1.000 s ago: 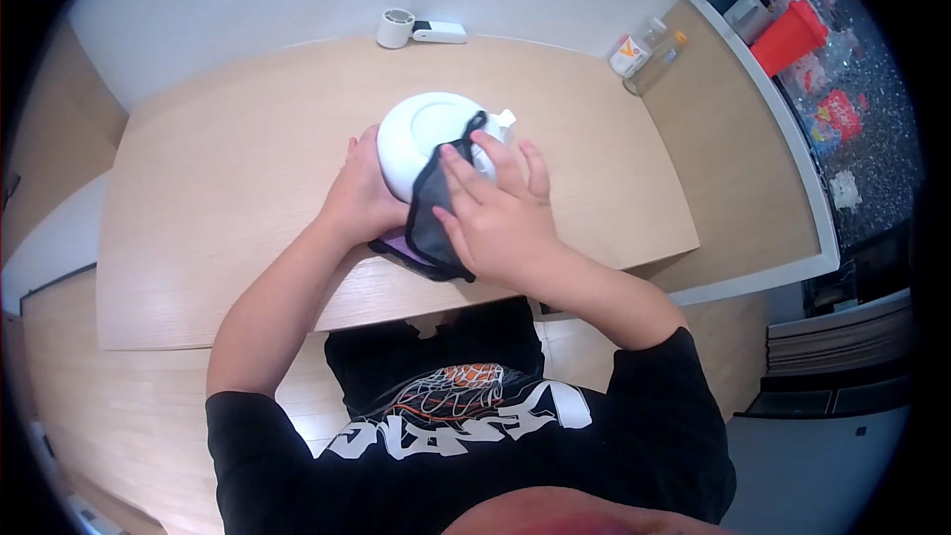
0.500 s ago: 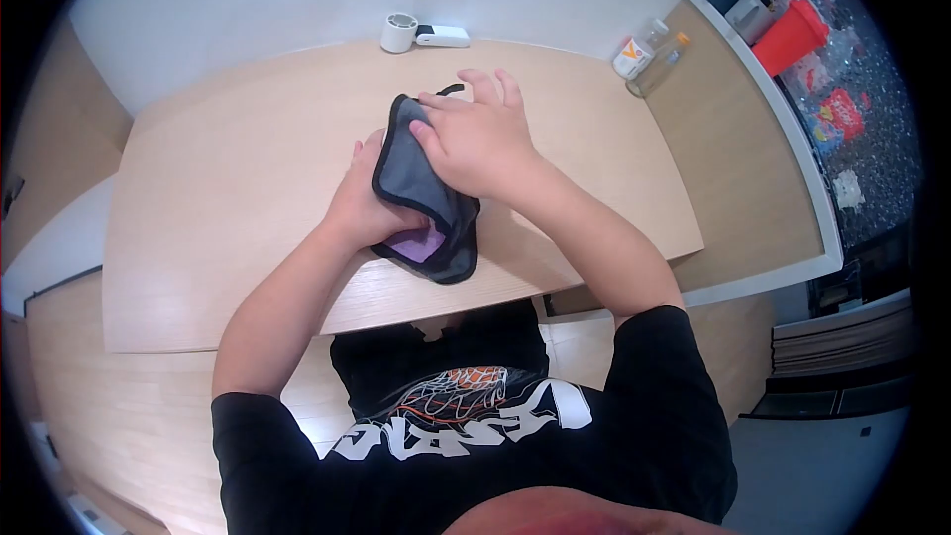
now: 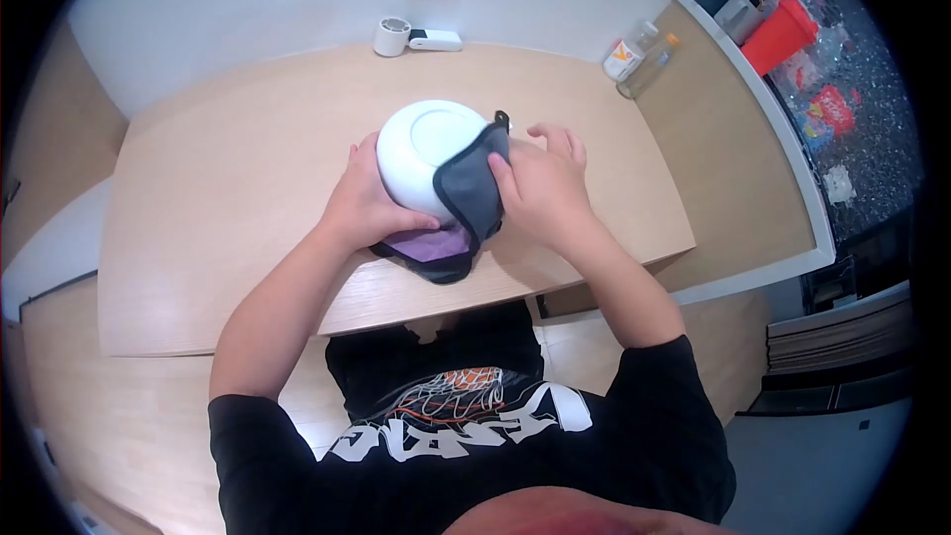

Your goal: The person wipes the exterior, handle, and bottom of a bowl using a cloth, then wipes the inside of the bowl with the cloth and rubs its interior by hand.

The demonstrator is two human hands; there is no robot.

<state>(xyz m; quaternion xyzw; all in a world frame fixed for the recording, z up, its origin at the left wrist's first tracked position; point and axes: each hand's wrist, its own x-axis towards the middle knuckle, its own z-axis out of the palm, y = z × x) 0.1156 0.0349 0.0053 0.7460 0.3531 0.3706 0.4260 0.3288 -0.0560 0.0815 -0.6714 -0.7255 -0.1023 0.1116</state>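
A white bowl (image 3: 401, 154) is tilted above the table, its round base ring facing up toward me. My left hand (image 3: 362, 200) grips the bowl's left side, with the thumb lying across its lower edge. A two-sided cloth, grey (image 3: 475, 183) and purple with black edging, wraps over the bowl's right side and hangs beneath it. My right hand (image 3: 543, 188) pinches the grey side of the cloth between the thumb and fingers hidden behind it, against the bowl's right edge. Its outer fingers stick out, curled, to the right.
On the wooden table (image 3: 228, 168), a small white cylinder (image 3: 392, 37) and a white flat device (image 3: 436, 40) stand by the wall. A white-labelled bottle (image 3: 624, 57) and a glass bottle with orange cap (image 3: 649, 67) stand at the back right. Beyond the partition is a red container (image 3: 781, 37).
My right hand has moved right and slightly down, drawing the grey cloth off the bowl's base, which now shows. My left hand keeps its hold on the left side.
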